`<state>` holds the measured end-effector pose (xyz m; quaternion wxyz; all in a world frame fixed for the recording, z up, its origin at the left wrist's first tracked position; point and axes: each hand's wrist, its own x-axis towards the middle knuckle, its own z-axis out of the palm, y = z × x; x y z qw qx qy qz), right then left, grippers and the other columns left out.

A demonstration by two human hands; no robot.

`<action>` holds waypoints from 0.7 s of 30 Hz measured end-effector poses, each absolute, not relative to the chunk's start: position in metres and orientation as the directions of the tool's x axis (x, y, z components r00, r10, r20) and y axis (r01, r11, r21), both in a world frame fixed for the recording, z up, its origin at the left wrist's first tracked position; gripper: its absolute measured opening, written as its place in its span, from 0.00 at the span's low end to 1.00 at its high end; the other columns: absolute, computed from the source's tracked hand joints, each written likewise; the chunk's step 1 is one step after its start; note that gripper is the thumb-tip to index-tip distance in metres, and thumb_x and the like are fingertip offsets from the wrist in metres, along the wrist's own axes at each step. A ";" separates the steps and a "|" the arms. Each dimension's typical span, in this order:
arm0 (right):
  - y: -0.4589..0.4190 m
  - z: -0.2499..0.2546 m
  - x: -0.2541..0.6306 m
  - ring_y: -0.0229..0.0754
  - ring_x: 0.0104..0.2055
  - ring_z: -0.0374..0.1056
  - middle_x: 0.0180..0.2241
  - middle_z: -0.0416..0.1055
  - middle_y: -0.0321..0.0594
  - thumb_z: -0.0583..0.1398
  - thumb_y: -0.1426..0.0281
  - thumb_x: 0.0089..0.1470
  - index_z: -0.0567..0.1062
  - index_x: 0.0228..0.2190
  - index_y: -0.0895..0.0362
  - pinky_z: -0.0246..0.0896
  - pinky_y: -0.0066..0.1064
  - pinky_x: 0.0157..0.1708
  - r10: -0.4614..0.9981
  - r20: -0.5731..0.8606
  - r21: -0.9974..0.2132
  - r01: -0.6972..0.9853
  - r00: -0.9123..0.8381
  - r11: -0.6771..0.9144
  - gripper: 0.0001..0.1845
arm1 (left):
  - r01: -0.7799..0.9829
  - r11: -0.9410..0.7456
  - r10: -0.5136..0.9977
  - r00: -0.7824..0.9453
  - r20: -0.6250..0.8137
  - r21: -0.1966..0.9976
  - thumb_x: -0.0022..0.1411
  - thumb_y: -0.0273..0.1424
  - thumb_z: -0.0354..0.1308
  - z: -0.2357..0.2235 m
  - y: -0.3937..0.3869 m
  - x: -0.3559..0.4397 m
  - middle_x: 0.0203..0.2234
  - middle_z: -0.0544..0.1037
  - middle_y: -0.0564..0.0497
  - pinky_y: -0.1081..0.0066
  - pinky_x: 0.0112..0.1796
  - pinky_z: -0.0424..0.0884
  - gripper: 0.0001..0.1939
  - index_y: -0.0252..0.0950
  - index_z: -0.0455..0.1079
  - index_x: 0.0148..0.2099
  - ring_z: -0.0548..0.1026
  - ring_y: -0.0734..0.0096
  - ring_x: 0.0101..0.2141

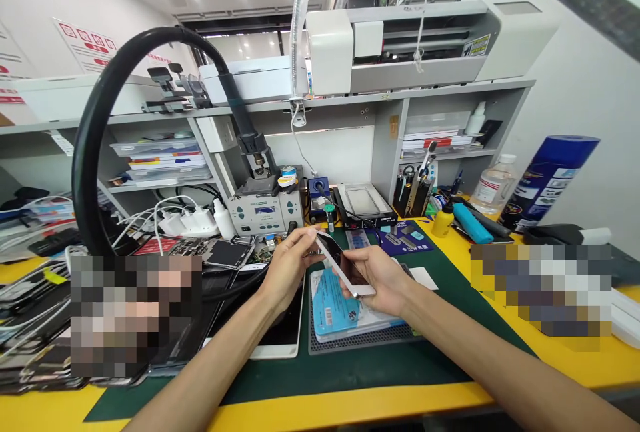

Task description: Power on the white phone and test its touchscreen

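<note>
A white-framed smartphone (356, 273) with a dark screen is held tilted over the middle of the bench. My right hand (383, 277) is wrapped round its lower part, the thumb along the screen's side. At the phone's upper end, my left hand (293, 262) has its fingers pinched on the corner; whether they also hold something small is hidden. Below the phone lies a blue and white packet (331, 305) on a dark mesh-like pad (360, 340). Partly under my left forearm is a white-edged tablet (287, 351).
A green mat (400, 369) covers part of the yellow bench (310, 409). A hot-air station (265, 213) with a thick black hose (85, 145) stands behind. Device parts and cables crowd the left. At right are a tool holder (413, 195), a clear bottle (494, 185) and a blue can (550, 182).
</note>
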<state>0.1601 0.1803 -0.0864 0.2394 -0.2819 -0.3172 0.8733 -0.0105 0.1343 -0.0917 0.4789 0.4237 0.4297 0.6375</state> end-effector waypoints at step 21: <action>0.193 -0.075 0.170 0.41 0.30 0.78 0.30 0.79 0.47 0.48 0.80 0.63 0.68 0.49 0.70 0.79 0.33 0.32 0.660 -0.378 -0.616 -0.356 -0.649 -0.703 0.16 | 0.260 -0.360 0.915 -0.090 0.394 0.896 0.66 0.41 0.59 -0.105 0.111 -0.008 0.62 0.70 0.46 0.58 0.64 0.58 0.23 0.39 0.72 0.60 0.65 0.57 0.63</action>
